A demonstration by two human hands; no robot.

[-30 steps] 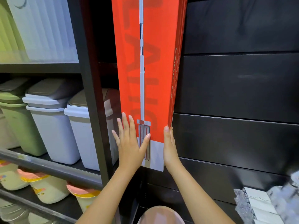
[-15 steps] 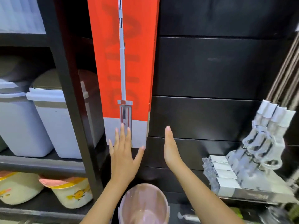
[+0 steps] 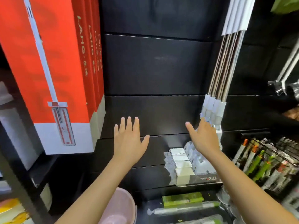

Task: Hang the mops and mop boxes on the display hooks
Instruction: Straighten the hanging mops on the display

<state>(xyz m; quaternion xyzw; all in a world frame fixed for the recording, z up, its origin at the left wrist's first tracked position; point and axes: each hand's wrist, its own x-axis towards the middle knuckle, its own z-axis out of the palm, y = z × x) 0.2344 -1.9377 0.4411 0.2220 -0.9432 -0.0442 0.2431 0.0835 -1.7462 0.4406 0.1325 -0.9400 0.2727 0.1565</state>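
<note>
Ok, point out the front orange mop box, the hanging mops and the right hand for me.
front mop box point(image 3: 64, 54), head view, on its orange front face.
hanging mops point(image 3: 224, 62), head view, on the bundled metal poles.
right hand point(image 3: 204, 138), head view, on the back of the hand.

A broad bare stretch of black slat wall point(image 3: 155, 65) fills the middle of the frame. At the left edge hang red mop boxes point(image 3: 53, 62); at the right a bundle of mops point(image 3: 224, 65), with packaged mop heads point(image 3: 182, 165) crowding the lower right.
</note>
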